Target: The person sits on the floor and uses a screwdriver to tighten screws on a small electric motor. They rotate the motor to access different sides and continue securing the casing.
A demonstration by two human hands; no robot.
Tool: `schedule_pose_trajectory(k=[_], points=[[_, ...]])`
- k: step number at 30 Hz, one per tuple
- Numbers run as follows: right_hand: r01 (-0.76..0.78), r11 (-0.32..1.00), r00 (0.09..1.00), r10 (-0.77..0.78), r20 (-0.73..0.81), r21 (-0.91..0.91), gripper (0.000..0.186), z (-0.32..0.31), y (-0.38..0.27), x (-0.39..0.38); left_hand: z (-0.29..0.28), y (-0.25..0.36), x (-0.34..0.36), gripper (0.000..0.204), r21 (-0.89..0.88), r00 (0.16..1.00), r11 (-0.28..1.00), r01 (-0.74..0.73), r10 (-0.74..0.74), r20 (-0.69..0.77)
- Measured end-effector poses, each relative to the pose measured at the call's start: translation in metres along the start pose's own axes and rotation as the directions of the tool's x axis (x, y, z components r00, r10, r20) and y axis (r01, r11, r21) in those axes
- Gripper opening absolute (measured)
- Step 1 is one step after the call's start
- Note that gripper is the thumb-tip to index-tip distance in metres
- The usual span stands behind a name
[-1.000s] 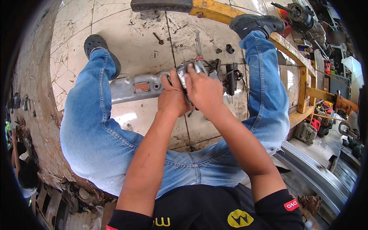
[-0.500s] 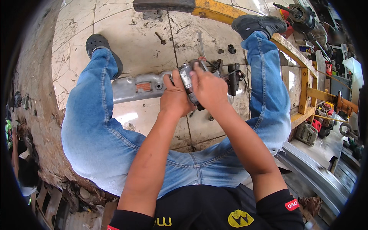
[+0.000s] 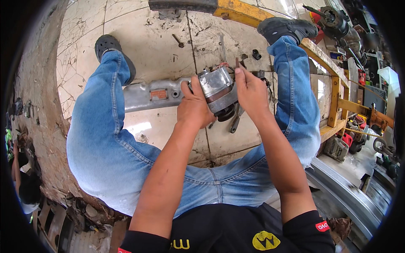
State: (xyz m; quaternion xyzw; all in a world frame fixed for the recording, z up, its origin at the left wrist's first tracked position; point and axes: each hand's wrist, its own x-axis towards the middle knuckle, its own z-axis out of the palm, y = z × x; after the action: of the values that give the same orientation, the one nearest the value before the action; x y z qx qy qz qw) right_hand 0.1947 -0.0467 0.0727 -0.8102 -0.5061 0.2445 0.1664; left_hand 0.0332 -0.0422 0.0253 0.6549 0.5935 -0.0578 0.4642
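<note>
On the tiled floor, head view: a person sits with legs spread in blue jeans, both forearms reaching forward over the tiles.
Left hand: wrapped around the near side of a grey metal motor housing, fingers curled under it, thumb up along its left edge.
Right hand: fingers pinched together at the top right of the housing, gripping something small and dark at its end; what it is cannot be told.
Motor housing: held up between the two hands, above the floor, tilted, with reddish copper windings showing at its far end.
Grey metal casing: long, flat, lying on the tiles just left of the left hand, an orange label on it.
Wrench: on the floor below the housing, partly hidden by the hands.
Bolt: loose on the tiles, well beyond the hands.
Yellow frame: along the far edge, the right shoe resting against it.
Power tools: piled at the far right.
</note>
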Motion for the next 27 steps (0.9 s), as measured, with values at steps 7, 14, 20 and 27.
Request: schedule_pose_trajectory(k=[7,14,20,27], points=[[0.262,0.921,0.965,-0.258,0.053,-0.289,0.039,0.029,-0.003,-0.009,0.001,0.001,0.002,0.139,0.009,1.0,1.0,-0.011,0.011,0.006],[0.393,0.836,0.916,-0.392,0.083,-0.382,0.043,0.035,-0.004,-0.006,0.004,-0.005,0.0,0.139,0.032,0.999,0.999,-0.008,0.009,-0.038],[0.489,0.785,0.868,-0.48,0.126,-0.38,0.042,0.038,-0.003,-0.019,0.001,-0.004,0.001,0.141,0.025,1.0,0.999,-0.031,0.031,0.0],[0.48,0.806,0.876,-0.459,0.145,-0.347,0.042,0.04,-0.008,-0.026,0.008,-0.011,0.009,0.141,0.042,0.999,0.999,-0.027,0.026,0.021]])
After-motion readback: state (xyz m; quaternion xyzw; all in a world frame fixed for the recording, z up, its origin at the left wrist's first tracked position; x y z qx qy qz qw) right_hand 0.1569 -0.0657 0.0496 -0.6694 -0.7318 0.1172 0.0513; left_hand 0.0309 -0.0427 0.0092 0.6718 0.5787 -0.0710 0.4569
